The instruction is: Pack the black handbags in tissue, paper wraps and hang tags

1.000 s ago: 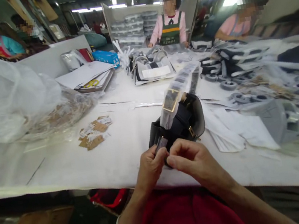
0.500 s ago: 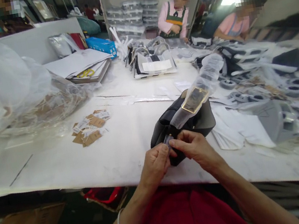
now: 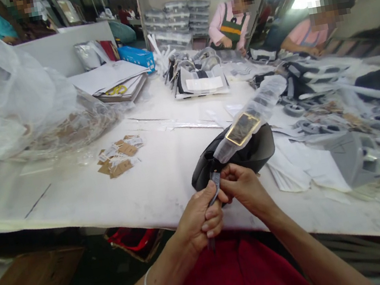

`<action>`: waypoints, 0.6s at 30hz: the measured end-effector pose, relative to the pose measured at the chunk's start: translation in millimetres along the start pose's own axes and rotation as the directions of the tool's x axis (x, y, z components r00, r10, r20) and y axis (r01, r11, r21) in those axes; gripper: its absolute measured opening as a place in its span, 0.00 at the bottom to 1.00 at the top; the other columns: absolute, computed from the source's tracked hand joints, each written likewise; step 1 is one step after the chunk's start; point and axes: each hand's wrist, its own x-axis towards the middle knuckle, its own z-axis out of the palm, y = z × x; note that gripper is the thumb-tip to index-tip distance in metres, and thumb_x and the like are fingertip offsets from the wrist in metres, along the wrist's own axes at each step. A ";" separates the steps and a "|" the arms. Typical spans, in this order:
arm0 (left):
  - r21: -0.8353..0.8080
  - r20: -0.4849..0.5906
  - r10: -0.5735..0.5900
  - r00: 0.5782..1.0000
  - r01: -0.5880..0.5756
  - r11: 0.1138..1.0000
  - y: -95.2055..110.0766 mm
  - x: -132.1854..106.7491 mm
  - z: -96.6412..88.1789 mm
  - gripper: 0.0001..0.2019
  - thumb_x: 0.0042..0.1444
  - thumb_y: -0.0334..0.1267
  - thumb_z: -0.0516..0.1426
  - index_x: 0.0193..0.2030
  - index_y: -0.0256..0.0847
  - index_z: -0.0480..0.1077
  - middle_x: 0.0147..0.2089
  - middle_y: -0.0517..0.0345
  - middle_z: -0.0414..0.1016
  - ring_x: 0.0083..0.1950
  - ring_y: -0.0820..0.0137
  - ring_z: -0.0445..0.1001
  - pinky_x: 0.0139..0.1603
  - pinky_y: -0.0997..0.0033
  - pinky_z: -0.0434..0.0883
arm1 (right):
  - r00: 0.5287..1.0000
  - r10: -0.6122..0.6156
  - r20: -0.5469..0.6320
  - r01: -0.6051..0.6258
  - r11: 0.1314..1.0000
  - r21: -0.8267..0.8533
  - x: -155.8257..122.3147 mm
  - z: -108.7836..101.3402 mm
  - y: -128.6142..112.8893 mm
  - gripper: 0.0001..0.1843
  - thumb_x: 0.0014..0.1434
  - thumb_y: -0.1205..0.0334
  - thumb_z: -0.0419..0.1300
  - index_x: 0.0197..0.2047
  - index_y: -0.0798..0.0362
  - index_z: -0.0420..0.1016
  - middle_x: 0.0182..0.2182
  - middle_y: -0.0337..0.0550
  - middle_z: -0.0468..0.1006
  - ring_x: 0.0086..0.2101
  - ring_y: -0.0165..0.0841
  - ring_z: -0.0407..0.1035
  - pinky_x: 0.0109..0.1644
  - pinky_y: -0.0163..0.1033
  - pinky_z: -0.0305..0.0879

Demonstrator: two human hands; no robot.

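A black handbag [image 3: 202, 165] lies at the table's front edge, its opening toward the right. From it a strap with a gold buckle [image 3: 243, 128], wrapped in translucent film, slants up to the right. My left hand [image 3: 202, 213] is closed around a narrow dark strap [image 3: 214, 180] at the near end of the bag; the strap's tail hangs below my fist. Close against it, my right hand [image 3: 243, 187] pinches at the same strap with thumb and fingers. The fingertips partly hide what they grip.
Brown paper tags [image 3: 119, 156] lie left of the bag. White sheets [image 3: 288, 165] and wrapped strap pieces [image 3: 321, 120] cover the right side. More bags [image 3: 201, 79] stand behind, near a blue box [image 3: 137, 59]. Plastic film [image 3: 5, 105] heaps at left. Co-workers are across the table.
My left hand has slid down and toward me along the narrow strap, now gripping it in a fist. My right hand stays close by. The view has shifted slightly.
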 end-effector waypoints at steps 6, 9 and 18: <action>0.135 -0.123 0.108 0.987 -0.091 0.987 -6.7 0.3 10.8 0.27 0.50 0.65 0.60 0.31 0.37 0.65 0.13 0.75 0.50 0.10 0.84 0.42 0.09 0.83 0.47 | 0.998 -0.030 -0.057 0.022 0.990 -0.139 -3.0 -1.5 0.2 0.16 0.47 0.54 0.69 0.22 0.53 0.70 0.13 0.33 0.67 0.16 0.25 0.58 0.17 0.30 0.51; 0.196 -0.177 0.176 0.968 -0.140 0.971 -7.4 0.5 11.7 0.26 0.51 0.63 0.59 0.31 0.38 0.65 0.13 0.74 0.52 0.10 0.84 0.43 0.09 0.83 0.48 | 0.981 0.060 0.184 -0.068 0.997 0.039 -15.8 -11.9 -6.3 0.17 0.54 0.49 0.65 0.27 0.56 0.75 0.12 0.32 0.66 0.13 0.21 0.51 0.15 0.28 0.44; 0.080 0.010 0.035 0.999 -0.036 0.996 -2.0 -2.2 1.9 0.17 0.55 0.51 0.59 0.31 0.39 0.66 0.13 0.74 0.51 0.11 0.83 0.41 0.09 0.83 0.49 | 0.784 -0.003 0.621 -0.483 0.626 0.612 -28.3 -11.7 12.4 0.23 0.57 0.48 0.63 0.50 0.55 0.75 0.08 0.18 0.47 0.09 0.17 0.26 0.10 0.24 0.30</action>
